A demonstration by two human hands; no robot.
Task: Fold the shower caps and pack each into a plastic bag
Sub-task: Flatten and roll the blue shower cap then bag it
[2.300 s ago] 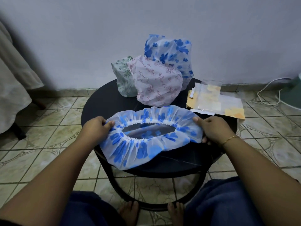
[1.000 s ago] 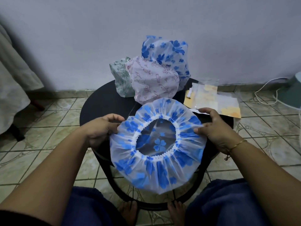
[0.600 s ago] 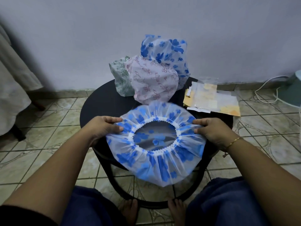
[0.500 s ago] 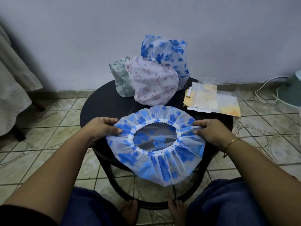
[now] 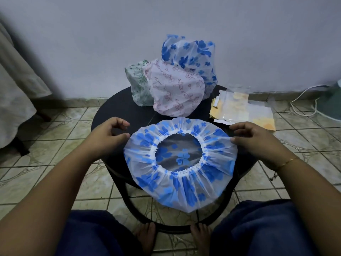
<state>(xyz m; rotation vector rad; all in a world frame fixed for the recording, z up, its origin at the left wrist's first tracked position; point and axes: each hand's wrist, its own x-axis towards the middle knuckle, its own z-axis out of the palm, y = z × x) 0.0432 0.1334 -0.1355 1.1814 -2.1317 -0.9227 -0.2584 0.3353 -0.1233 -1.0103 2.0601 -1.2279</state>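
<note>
Spread flat, elastic opening up, on the near half of the round black surface: a blue-flowered shower cap, its near edge hanging over the rim toward the knees. Just left of the cap and clear of it, the left hand, fingers loosely curled, thumb and forefinger apart, holding nothing. At the cap's right edge, the right hand, fingers relaxed and slightly spread, fingertips just at the gathered rim, whether touching or only beside it impossible to tell; no grip around the plastic. Toward the back of the surface, against the wall, three puffed-up caps in a cluster: a pink-flowered cap in front, a green-patterned cap to its left and partly behind, a second blue-flowered cap rising tallest behind. On the right side of the surface, beyond the right hand, a loose pile of clear plastic bags with yellowish inserts, overlapping the edge. Beneath, tiled floor, bare feet by the base ring, dark blue cloth over both knees.
</note>
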